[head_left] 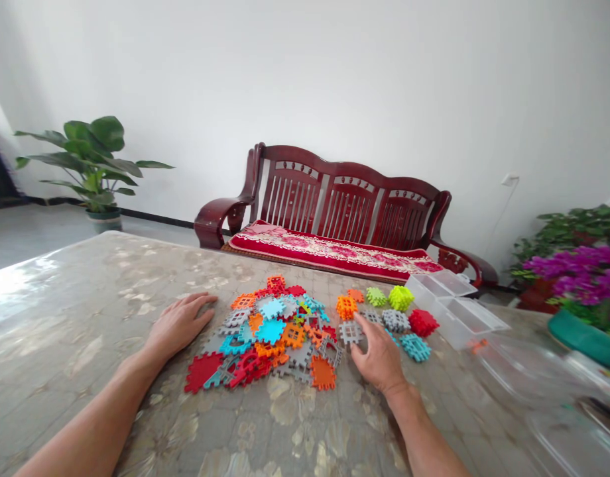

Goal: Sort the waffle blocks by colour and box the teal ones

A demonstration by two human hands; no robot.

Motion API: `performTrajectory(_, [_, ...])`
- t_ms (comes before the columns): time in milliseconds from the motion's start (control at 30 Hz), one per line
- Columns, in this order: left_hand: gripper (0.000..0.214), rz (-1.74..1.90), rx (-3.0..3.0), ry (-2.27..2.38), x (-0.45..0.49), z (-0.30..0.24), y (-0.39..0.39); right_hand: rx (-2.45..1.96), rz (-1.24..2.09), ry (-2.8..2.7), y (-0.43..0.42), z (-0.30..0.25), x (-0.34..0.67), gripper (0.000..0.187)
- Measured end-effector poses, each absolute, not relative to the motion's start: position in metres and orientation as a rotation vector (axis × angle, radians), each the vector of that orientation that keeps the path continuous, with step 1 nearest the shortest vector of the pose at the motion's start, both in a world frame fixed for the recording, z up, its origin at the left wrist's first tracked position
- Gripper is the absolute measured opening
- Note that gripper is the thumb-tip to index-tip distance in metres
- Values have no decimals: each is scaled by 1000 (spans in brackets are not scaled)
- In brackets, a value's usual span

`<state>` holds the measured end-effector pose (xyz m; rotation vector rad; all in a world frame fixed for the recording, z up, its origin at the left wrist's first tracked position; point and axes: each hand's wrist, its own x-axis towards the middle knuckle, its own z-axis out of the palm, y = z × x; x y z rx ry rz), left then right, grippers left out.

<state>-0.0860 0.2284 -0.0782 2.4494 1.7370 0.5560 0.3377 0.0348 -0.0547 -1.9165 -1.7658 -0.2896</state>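
My left hand [182,322] lies flat on the table, palm down with fingers stretched out, left of a loose heap of toothed plastic building tiles [270,330] in red, orange, blue and grey. My right hand [379,354] is on the heap's right side, thumb and index finger at the near and far edges of a grey lattice tile [350,332]. Around it are small same-colour groups: orange tiles [346,307], lime tiles [400,298], a grey stack [395,320], red tiles [424,322] and blue tiles [415,347]. The other fingers of my right hand are partly hidden.
A clear plastic divided box [464,321] stands open at the right, with clear plastic lids or trays [524,364] nearer. A pot of purple flowers [583,331] stands at the table's right edge. Behind the patterned table [86,318] is a wooden bench [345,199].
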Motion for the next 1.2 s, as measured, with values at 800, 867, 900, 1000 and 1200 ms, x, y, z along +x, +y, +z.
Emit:
performTrajectory(800, [55, 571, 2444, 1731, -85, -79, 227, -2206, -316, -1685, 37, -48, 312, 53])
performTrajectory(867, [55, 579, 2437, 1732, -86, -78, 227, -2210, -312, -1678, 37, -48, 311, 50])
performTrajectory(900, [55, 580, 2436, 1733, -86, -78, 227, -2211, -326, -1674, 38, -49, 311, 49])
performTrajectory(1000, [56, 555, 2439, 1741, -85, -78, 226, -2195, -378, -1677, 39, -52, 310, 48])
performTrajectory(1200, [55, 581, 2443, 1735, -85, -78, 226, -2078, -428, -1651, 37, -46, 316, 54])
